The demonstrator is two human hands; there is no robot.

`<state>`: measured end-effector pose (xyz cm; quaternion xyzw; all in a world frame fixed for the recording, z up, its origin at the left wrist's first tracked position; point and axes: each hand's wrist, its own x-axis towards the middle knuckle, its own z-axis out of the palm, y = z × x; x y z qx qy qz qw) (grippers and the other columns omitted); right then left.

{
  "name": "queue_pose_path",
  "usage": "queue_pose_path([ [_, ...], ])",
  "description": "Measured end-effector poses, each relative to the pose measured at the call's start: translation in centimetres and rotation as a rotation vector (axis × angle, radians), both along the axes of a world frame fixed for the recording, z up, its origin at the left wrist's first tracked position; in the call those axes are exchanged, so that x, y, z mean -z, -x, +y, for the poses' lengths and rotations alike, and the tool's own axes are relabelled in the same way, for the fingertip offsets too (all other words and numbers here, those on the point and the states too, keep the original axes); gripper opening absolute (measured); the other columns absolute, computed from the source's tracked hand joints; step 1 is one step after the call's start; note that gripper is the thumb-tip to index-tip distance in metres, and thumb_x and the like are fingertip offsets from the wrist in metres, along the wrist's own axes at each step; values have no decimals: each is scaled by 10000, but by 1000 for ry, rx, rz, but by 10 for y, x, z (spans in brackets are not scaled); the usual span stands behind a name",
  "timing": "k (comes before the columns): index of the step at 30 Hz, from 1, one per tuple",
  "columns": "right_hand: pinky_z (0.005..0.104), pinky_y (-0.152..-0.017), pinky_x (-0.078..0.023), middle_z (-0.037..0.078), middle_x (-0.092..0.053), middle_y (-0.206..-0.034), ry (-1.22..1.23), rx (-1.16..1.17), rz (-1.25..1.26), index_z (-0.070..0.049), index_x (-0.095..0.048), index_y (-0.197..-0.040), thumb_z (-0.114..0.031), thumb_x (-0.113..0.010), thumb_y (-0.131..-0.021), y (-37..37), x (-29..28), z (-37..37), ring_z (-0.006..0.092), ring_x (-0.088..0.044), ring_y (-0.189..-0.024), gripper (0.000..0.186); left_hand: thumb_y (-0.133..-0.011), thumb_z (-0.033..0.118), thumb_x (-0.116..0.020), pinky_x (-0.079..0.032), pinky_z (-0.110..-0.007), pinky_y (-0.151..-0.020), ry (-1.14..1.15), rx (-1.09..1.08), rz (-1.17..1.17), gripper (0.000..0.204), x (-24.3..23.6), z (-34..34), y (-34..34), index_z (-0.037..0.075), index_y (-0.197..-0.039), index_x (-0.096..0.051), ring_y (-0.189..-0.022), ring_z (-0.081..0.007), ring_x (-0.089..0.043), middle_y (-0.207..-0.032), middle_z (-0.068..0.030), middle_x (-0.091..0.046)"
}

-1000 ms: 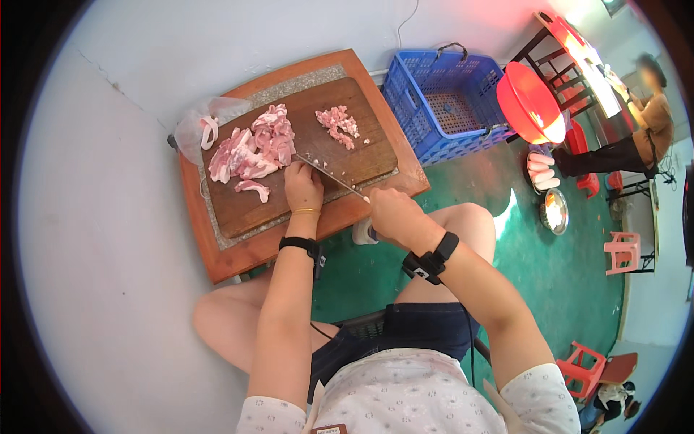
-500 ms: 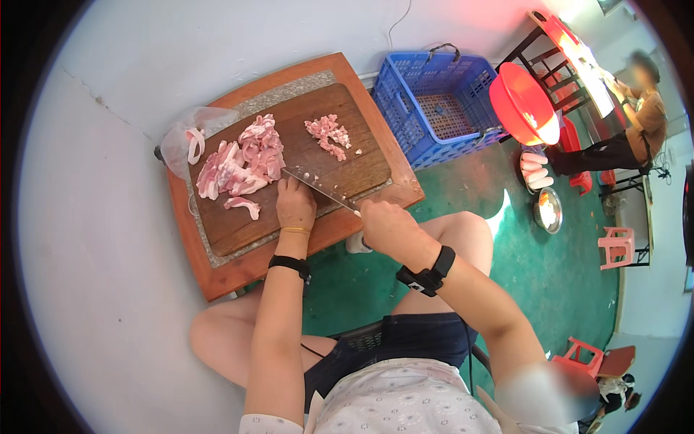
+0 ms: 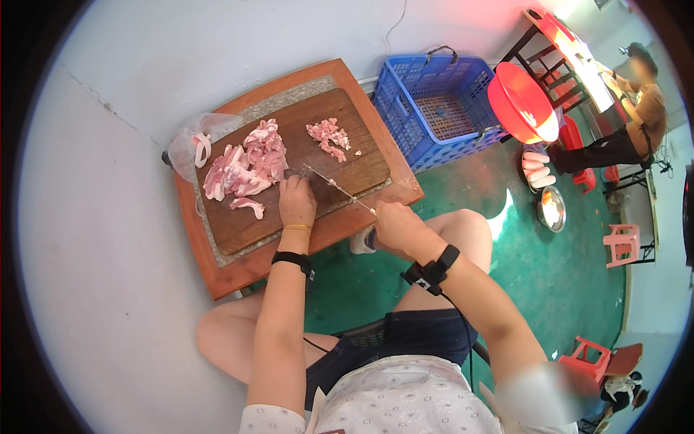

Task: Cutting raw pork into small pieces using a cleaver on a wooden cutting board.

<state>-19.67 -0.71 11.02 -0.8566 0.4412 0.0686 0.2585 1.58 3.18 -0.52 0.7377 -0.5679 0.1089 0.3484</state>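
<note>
My right hand [image 3: 400, 228] grips the handle of a kitchen knife [image 3: 337, 187], its blade reaching left over the near right part of a wooden cutting board [image 3: 289, 202]. Small pink bits cling along the blade. Just left of the knife tip, my left hand [image 3: 297, 202] rests at the board's near side with fingers curled down; whatever lies under them is hidden. Beyond and left of it lies a heap of raw meat [image 3: 249, 159], with one separate strip of meat [image 3: 248, 207] nearer me. Chopped meat [image 3: 330, 137] is gathered on the far right of the board.
A clear plastic bag [image 3: 189, 148] lies at the left corner of the wooden table [image 3: 210, 271]. Beside the table stand a blue crate [image 3: 412, 137] and a red basin [image 3: 517, 105]. Farther right are a metal bowl [image 3: 551, 210], pink stools [image 3: 622, 246] and another person [image 3: 647, 116].
The knife has shifted slightly right, away from my left fingers, and its blade now shows more edge-on. My left hand stays nearly in place. The view has shifted a little.
</note>
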Motion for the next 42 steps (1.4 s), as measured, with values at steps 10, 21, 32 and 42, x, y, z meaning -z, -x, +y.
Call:
queue_pose_path([
  [10,491,-768,-473,299,-622,-875,-89,119,-233,59,-585,-874,-100,-568,-803,2,-9,-22,450,-602,-863,175,-796,21,-633,-519,-304,-675,-78,-63,872,296,-8,-19,-9,33,-1088,-590,-759,-194,-657,-975,-133,-659],
  [21,517,-758,-474,310,-613,-835,-100,160,-263,50,-582,-862,-159,-524,-834,15,1,7,477,-594,-832,218,-772,46,-660,-516,-340,-713,-144,-182,755,403,-27,8,-15,26,-1162,-562,-734,-208,-638,-985,-150,-658],
  [32,506,-757,-491,301,-622,-831,-95,102,-126,54,-602,-807,-154,-513,-853,10,7,2,468,-606,-848,231,-773,20,-647,-513,-315,-680,-121,-70,798,408,-39,41,13,10,-1168,-547,-695,-186,-631,-1019,-166,-646],
  [42,507,-748,-492,265,-640,-844,72,131,-35,2,-571,-900,-178,-527,-856,4,-9,5,436,-620,-833,190,-788,17,-633,-503,-274,-663,-94,2,983,389,-52,76,10,6,-1169,-552,-686,-142,-609,-1018,-132,-648],
])
